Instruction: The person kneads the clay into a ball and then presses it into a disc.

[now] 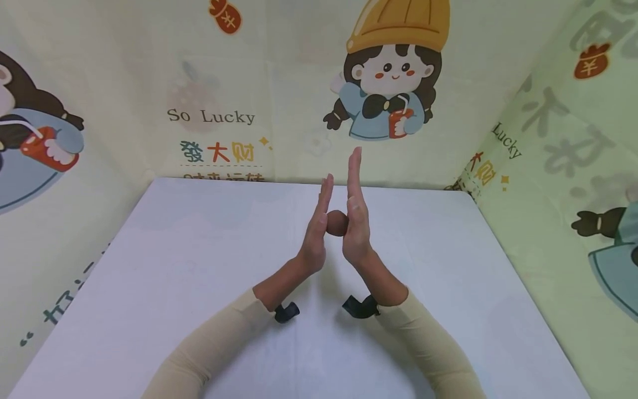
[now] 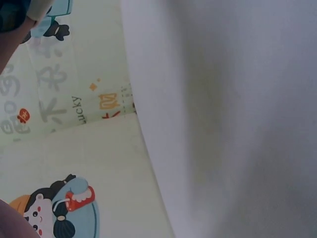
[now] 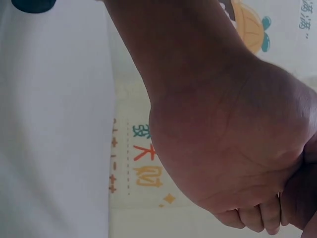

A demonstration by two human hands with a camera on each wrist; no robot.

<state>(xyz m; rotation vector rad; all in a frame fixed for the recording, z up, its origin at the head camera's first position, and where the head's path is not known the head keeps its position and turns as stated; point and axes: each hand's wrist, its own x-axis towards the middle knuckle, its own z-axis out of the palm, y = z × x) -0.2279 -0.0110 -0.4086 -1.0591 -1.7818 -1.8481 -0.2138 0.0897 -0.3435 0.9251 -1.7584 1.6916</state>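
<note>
"Facing each other with straight fingers, the left hand [image 1: 314,235] and the right hand [image 1: 358,224] pressed a brown ball [image 1: 336,223] between their palms."

"Which hand was nearer to it?"

"Neither; it touched both, just right of the left palm and just left of the right."

"Did it have a long axis?"

"None that showed: it looked round. The squeeze ran sideways, from one hand to the other, and the white bench [image 1: 224,249] spread below both hands."
</note>
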